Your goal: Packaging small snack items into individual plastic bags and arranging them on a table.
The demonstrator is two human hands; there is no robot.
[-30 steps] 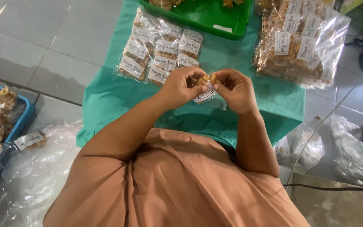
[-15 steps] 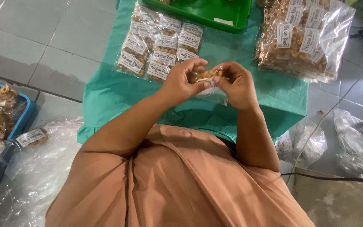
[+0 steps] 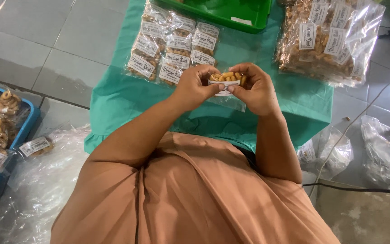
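Head view: a green cloth [image 3: 127, 101] covers the surface above grey floor tiles [image 3: 46, 49]. Both hands meet over it, the left hand [image 3: 196, 88] and right hand [image 3: 256, 90] each with a clenched grip on one small snack packet [image 3: 225, 81]. Beyond lie labelled packets [image 3: 172, 49], a large bag of packets [image 3: 326, 40] and a green tray [image 3: 231, 13], cut off at the top. A blue crate [image 3: 21, 131] of ring snacks sits left, partly out of frame.

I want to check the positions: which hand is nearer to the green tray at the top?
Right. The right hand is just below the green tray, while the left hand is lower-left of it, closer to the labelled snack packets.
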